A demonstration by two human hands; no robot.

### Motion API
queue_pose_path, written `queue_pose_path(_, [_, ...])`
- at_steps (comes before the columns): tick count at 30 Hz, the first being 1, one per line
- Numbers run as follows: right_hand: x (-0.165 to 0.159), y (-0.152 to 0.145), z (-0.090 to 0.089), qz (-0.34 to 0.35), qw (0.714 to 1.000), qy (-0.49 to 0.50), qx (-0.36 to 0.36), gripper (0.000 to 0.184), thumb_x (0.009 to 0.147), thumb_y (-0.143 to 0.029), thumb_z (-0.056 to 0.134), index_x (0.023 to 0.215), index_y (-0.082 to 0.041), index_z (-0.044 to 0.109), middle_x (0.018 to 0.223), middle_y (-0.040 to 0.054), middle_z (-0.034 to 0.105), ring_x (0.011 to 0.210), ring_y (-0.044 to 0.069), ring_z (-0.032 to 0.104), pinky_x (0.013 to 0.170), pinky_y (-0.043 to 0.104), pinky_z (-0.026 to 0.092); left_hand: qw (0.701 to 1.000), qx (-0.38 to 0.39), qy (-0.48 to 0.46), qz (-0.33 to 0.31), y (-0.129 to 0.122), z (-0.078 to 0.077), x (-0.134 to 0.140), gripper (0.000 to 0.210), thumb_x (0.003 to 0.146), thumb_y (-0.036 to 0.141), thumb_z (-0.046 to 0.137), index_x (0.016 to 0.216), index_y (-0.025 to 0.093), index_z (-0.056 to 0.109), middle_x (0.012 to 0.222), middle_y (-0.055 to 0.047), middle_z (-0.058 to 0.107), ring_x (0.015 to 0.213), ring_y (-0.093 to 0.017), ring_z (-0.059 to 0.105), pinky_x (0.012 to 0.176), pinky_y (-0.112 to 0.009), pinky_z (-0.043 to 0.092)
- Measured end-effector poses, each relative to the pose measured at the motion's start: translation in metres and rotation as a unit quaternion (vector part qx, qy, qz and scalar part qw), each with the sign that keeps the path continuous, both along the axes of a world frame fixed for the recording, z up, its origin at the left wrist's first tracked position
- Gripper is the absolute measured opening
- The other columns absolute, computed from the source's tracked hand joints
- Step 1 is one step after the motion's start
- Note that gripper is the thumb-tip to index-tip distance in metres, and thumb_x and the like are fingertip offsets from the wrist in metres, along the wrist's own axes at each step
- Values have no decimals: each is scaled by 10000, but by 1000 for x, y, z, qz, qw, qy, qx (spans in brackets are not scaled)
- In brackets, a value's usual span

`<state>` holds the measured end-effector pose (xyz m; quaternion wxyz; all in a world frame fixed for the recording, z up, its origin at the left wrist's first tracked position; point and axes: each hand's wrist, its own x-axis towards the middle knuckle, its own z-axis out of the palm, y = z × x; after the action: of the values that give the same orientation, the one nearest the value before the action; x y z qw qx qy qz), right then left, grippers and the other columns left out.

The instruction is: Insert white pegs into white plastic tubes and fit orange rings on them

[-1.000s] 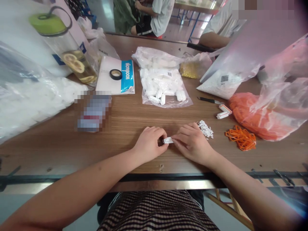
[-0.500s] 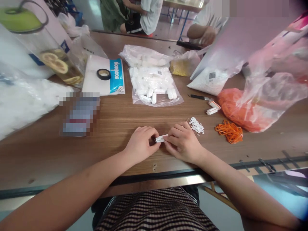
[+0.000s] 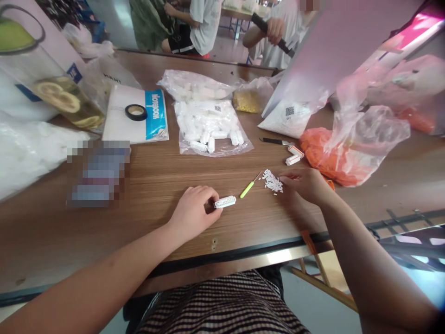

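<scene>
My left hand (image 3: 196,208) is closed on the near end of a white plastic connector housing (image 3: 225,202) with rows of small holes, held just over the tabletop. Stretched out to the right, my right hand (image 3: 306,184) has its fingertips at the right edge of a heap of tiny white plastic pieces (image 3: 273,182). Nothing shows in its fingers, which are partly hidden from above. Between the hands lies a pick with a yellow-green handle (image 3: 247,189), its thin tip towards the heap. Most of the orange rings (image 3: 329,183) are covered by my right hand.
Behind are a bag of white housings (image 3: 208,120), a black tape roll (image 3: 136,112) on a notebook (image 3: 156,116), a black-handled knife (image 3: 273,140), two white-and-orange parts (image 3: 294,157) and an orange-filled bag (image 3: 333,157). A blurred phone-like object (image 3: 100,174) lies left. Other people sit opposite.
My right hand has let go of the housing and moved right to the white heap, uncovering the green pick. My left hand keeps the housing. Opposite, a person's hand has raised a dark object.
</scene>
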<state>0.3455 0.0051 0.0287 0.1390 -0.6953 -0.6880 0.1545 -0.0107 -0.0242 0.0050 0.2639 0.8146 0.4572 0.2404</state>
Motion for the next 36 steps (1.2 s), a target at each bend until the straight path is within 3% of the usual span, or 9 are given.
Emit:
queue_pose_path(6, [-12,4,0,7,999,-51,0,223,800,-351,598,795,-197,760,725,39,739,673,201,653,632,301,467,1000,0,4,0,0,0,0,94,797,218,660,819,215,569,806,17,638,748,-176,559,763,-366,397])
queue_pose_path(9, [-15,8,9,100,984,-149,18,192,809,-281,575,737,-188,726,710,56,714,663,200,622,627,307,427,1000,-5,3,0,0,0,-1,100,791,210,668,817,213,571,799,22,635,739,-171,556,761,-362,396])
queue_pose_path(12, [-14,9,14,222,945,-231,68,210,841,-195,539,707,-178,700,731,84,696,734,218,614,705,329,418,1000,-8,1,0,0,0,0,99,792,207,667,816,210,570,793,26,631,738,-167,552,771,-361,396])
queue_pose_path(14, [-11,7,15,257,930,-249,88,227,862,-166,518,757,-182,720,777,88,702,784,223,621,758,339,421,1000,-7,-1,1,0,0,0,98,794,208,665,814,210,568,795,26,630,737,-165,549,773,-360,395])
queue_pose_path(17, [-3,3,12,220,945,-223,91,228,879,-193,528,884,-192,756,888,85,731,869,235,647,800,343,442,1000,-4,0,4,0,0,0,96,794,212,662,810,209,567,796,22,631,736,-167,547,770,-361,392])
queue_pose_path(20, [3,-1,5,104,982,-142,72,229,868,-267,570,963,-201,768,959,63,759,859,227,678,785,330,478,1000,-5,1,2,0,0,0,97,793,210,662,811,209,567,794,20,631,738,-168,549,766,-362,392])
queue_pose_path(23, [5,-2,-4,9,995,-86,49,251,856,-357,596,925,-203,781,910,51,773,765,217,688,732,326,494,1000,-6,1,0,0,0,0,98,794,215,664,817,211,569,806,18,636,745,-171,551,765,-364,392])
queue_pose_path(28, [1,2,-13,10,999,-14,47,266,849,-371,600,957,-213,784,975,44,776,810,213,692,757,322,505,1000,-3,3,0,1,1,0,107,787,206,668,814,211,565,797,18,633,733,-171,548,756,-362,394])
queue_pose_path(36, [-3,0,-11,-26,998,-36,34,223,800,-368,611,789,-205,762,813,47,756,731,218,665,711,343,481,1000,5,-6,-2,1,-2,0,113,791,218,669,820,214,560,799,19,632,750,-173,563,761,-363,395])
